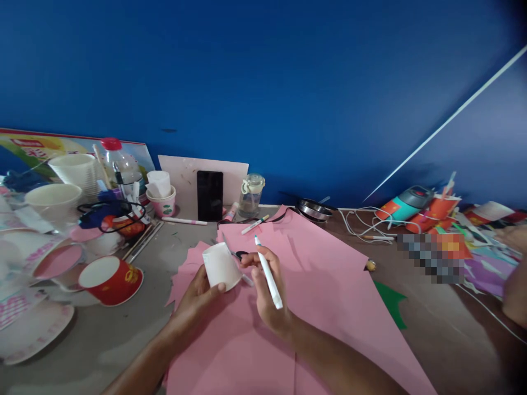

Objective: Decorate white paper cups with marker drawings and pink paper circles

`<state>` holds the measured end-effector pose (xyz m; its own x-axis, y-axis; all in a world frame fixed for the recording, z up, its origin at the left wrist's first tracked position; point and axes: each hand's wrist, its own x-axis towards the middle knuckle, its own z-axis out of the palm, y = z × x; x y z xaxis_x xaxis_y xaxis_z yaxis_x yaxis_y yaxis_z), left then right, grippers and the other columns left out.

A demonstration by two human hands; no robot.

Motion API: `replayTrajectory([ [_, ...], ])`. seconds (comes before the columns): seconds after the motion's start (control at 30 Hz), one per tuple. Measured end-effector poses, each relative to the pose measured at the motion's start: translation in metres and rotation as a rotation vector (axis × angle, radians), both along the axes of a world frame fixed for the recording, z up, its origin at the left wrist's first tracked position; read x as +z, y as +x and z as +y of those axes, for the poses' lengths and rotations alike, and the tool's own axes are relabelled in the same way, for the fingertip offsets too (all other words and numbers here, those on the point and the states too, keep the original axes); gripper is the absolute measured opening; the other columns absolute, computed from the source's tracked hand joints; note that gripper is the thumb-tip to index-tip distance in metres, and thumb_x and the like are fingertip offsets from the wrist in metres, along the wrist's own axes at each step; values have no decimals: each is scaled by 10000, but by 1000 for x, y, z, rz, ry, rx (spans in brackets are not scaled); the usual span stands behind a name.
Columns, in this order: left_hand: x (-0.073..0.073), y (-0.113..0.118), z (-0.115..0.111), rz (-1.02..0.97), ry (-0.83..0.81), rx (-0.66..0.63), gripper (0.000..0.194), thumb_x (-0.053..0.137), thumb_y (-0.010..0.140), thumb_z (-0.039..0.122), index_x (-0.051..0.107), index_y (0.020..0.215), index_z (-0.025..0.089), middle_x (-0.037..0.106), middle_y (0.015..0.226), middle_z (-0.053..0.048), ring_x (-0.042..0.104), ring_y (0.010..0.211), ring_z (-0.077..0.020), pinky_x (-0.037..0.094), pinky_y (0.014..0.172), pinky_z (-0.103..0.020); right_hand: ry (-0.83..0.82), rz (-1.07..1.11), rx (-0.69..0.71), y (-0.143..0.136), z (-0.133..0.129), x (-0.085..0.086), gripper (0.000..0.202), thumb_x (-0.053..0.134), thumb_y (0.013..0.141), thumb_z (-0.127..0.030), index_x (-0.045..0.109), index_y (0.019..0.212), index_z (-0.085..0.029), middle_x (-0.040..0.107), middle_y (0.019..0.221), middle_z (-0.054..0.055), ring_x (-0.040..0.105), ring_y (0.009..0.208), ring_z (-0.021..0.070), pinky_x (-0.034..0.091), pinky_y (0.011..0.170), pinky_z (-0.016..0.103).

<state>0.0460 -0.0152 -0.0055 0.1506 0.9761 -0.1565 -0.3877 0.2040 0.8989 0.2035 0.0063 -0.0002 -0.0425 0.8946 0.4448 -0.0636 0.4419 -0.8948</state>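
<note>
My left hand is closed round a white paper cup, its thumb on the lower edge and the cup tilted over the pink paper. In my right hand is a white marker, held between the fingers with its blue-green tip pointing up. The marker does not touch the cup. Partly hidden between the hands lie dark-handled scissors. Behind them another marker rests on the pink paper.
At left are a red cup, stacked white cups and a bottle. A phone and glass jar stand at the back. White cables and a person's arm are at right.
</note>
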Motion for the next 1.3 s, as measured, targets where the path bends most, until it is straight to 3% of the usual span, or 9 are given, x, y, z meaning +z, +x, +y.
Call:
replayTrajectory([
  [0.2,-7,-1,3,23,46,18,506,666,815,358,493,1275,236,603,1260,-98,532,1157,-294,406,965,-401,130,-76,119,4,-8,12,326,379,989,-406,516,1241,-251,573,893,39,559,800,174,499,734,337],
  [0.37,-9,-1,4,-12,76,5,479,683,794,413,534,1203,214,641,1172,-101,559,1096,-300,421,926,-399,237,-158,110,5,-9,20,292,395,978,-375,585,1151,-236,569,850,52,558,782,194,500,716,360],
  [0.63,-16,-4,5,153,144,62,591,697,748,527,529,1206,192,617,1193,-117,541,1109,-314,429,914,-388,224,-211,84,2,-12,20,239,430,959,-316,586,1110,-217,613,932,91,600,840,211,526,705,353],
  [0.9,-29,-7,5,163,157,84,546,650,763,579,585,1115,167,651,980,-103,591,863,-253,464,813,-373,233,-196,121,2,-13,22,232,421,957,-298,595,1072,-195,612,887,88,608,824,210,537,703,366],
  [1.3,-17,-4,5,170,165,83,571,668,722,618,575,1091,191,629,959,-78,568,873,-248,460,768,-343,217,-254,88,2,-13,25,245,426,953,-308,611,1066,-194,623,868,85,599,762,200,531,660,343],
])
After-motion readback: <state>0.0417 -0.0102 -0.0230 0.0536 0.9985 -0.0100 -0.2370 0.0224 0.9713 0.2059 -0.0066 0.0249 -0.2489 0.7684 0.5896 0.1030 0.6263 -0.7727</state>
